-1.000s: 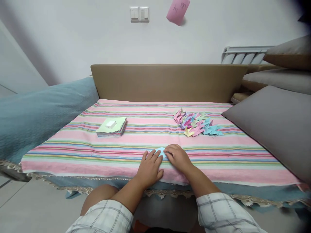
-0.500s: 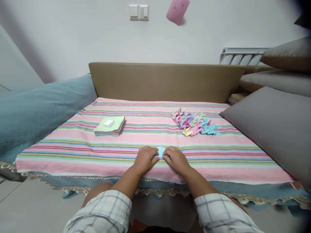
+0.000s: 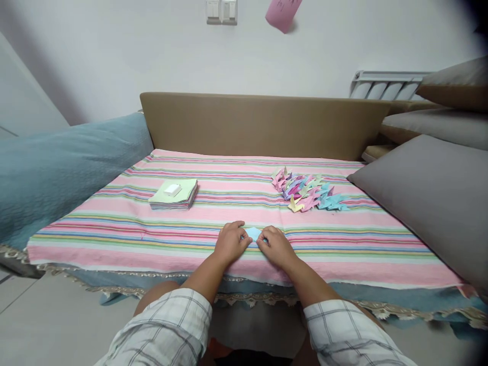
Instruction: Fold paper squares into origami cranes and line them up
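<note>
A small folded piece of light blue paper lies between my hands on the striped cloth. My left hand pinches its left side with thumb and forefinger. On the opposite side, the fingertips of my right hand close on the paper's right edge. Fingers cover both ends, so the fold's full shape is hidden. Beyond my right hand sits a cluster of paper cranes in pink, purple, green, yellow and blue. A stack of coloured paper with a small white block on top stands farther left.
A brown backrest runs along the far side below the wall. Grey cushions pile up at the right, and a blue-covered armrest bounds the left. A lace-trimmed blue cover hangs at the near edge.
My left hand was spread flat over the blue paper, then drew back to its left side and now pinches it. The right hand stays at the right edge.
</note>
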{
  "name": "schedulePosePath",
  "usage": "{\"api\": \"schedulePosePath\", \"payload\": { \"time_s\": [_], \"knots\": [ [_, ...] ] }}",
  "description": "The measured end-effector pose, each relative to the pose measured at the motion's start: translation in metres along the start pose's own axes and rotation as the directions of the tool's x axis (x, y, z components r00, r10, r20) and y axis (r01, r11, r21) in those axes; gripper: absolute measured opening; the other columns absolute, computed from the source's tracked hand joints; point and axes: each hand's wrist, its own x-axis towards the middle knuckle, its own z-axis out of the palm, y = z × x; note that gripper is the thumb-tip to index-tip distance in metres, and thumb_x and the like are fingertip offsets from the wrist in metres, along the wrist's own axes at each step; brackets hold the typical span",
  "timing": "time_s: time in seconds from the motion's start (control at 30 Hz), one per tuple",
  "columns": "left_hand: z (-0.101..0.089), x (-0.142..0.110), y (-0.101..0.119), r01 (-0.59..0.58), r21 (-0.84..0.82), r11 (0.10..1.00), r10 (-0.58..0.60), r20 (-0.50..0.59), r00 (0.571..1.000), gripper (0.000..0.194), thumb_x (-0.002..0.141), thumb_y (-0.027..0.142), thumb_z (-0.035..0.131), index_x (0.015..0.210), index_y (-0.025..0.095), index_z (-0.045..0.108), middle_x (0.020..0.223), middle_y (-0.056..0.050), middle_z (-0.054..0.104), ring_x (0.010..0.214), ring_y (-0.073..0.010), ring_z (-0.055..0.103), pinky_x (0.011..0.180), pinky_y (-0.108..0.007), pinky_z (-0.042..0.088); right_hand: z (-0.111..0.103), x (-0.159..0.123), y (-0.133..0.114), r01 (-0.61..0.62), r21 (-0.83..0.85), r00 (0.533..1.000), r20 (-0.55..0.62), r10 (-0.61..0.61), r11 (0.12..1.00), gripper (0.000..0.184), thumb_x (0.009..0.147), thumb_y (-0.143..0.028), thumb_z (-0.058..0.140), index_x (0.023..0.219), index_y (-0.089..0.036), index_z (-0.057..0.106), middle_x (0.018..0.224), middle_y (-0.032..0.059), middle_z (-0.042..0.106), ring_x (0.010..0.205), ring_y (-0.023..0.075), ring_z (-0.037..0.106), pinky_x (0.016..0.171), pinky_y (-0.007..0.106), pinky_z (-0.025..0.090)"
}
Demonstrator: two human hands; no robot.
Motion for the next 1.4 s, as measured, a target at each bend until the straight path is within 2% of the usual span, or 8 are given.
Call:
{"api": "schedulePosePath", "payload": {
  "time_s": [0.43,0.53,0.63,0.87,0.97,1.13,1.23,1.4],
  "knots": [
    [0.0,0.006,0.01,0.128,0.018,0.992,-0.128,0.018,0.992,0.014,0.071,0.034,0.064,0.065,0.021,0.065,0.122,-0.003,0.059,0.106,-0.025,0.054,0.092,-0.039,0.041,0.009,0.007,-0.001,-0.105,-0.055,0.994,-0.031,0.103,0.993,0.01,0.076,-0.024,0.059,0.069,-0.018,0.059,0.081,0.0046,0.058,0.082,0.0185,0.052,0.077,0.029,0.037],
    [-0.002,0.006,0.011,0.144,0.016,0.989,-0.144,0.011,0.989,0.012,0.069,0.032,0.066,0.074,0.021,0.062,0.108,-0.003,0.063,0.097,-0.0231,0.056,0.084,-0.036,0.043,0.01,0.006,0.003,-0.082,0.016,0.996,-0.038,0.083,0.996,0.006,0.076,-0.024,0.061,0.08,-0.019,0.059,0.085,0.0038,0.059,0.084,0.0183,0.053,0.079,0.03,0.038],
    [-0.003,0.007,0.01,0.158,-0.009,0.987,-0.158,0.011,0.987,0.018,0.067,0.029,0.068,0.081,0.022,0.06,0.095,-0.001,0.065,0.09,-0.0214,0.057,0.08,-0.034,0.043,0.007,0.006,0.007,-0.077,0.094,0.997,-0.012,0.079,0.993,0.014,0.076,-0.022,0.061,0.09,-0.02,0.06,0.089,0.0033,0.06,0.086,0.0178,0.054,0.081,0.031,0.04],
    [0.0,0.01,-0.001,0.138,-0.111,0.984,-0.132,0.055,0.99,0.008,0.07,0.02,0.066,0.077,0.024,0.068,0.123,-0.002,0.058,0.107,-0.0225,0.055,0.094,-0.039,0.041,0.004,0.008,0.011,-0.088,0.161,0.996,0.047,0.082,0.983,0.027,0.077,-0.016,0.06,0.102,-0.021,0.065,0.093,0.0048,0.062,0.089,0.0173,0.057,0.084,0.032,0.043],
    [0.002,0.005,-0.002,0.094,-0.084,0.992,-0.09,0.049,0.995,0.014,0.075,0.02,0.061,0.079,0.027,0.072,0.126,-0.001,0.056,0.109,-0.0229,0.053,0.095,-0.041,0.041,0.004,0.009,0.011,-0.088,0.149,0.995,0.058,0.08,0.985,0.029,0.077,-0.016,0.06,0.105,-0.021,0.065,0.093,0.0053,0.062,0.088,0.0172,0.057,0.085,0.032,0.043],
    [0.004,-0.011,0.009,-0.038,0.102,0.994,0.043,-0.041,0.998,0.021,0.082,0.02,0.055,0.083,0.031,0.073,0.134,-0.001,0.049,0.119,-0.0265,0.042,0.095,-0.046,0.037,0.006,0.006,0.009,-0.098,0.093,0.995,0.046,0.094,0.991,0.032,0.078,-0.018,0.06,0.109,-0.022,0.065,0.1,0.0075,0.06,0.097,0.0199,0.054,0.091,0.035,0.041],
    [0.005,-0.021,0.019,-0.109,0.23,0.967,0.131,-0.081,0.988,0.019,0.084,0.024,0.054,0.087,0.03,0.072,0.124,-0.005,0.055,0.115,-0.0275,0.043,0.097,-0.048,0.033,0.006,0.003,0.007,-0.074,0.015,0.997,-0.009,0.074,0.997,0.031,0.079,-0.019,0.06,0.109,-0.024,0.066,0.109,0.0086,0.056,0.103,0.0219,0.05,0.095,0.038,0.039],
    [0.005,-0.032,0.026,-0.193,0.331,0.924,0.199,0.015,0.98,0.027,0.088,0.022,0.044,0.107,0.027,0.063,0.102,-0.008,0.061,0.098,-0.0243,0.05,0.092,-0.044,0.036,-0.001,0.0,0.002,0.003,-0.052,1.0,0.025,-0.002,0.999,0.029,0.083,-0.021,0.055,0.111,-0.022,0.064,0.105,0.0084,0.059,0.1,0.0209,0.051,0.092,0.035,0.04]
  ]
}}
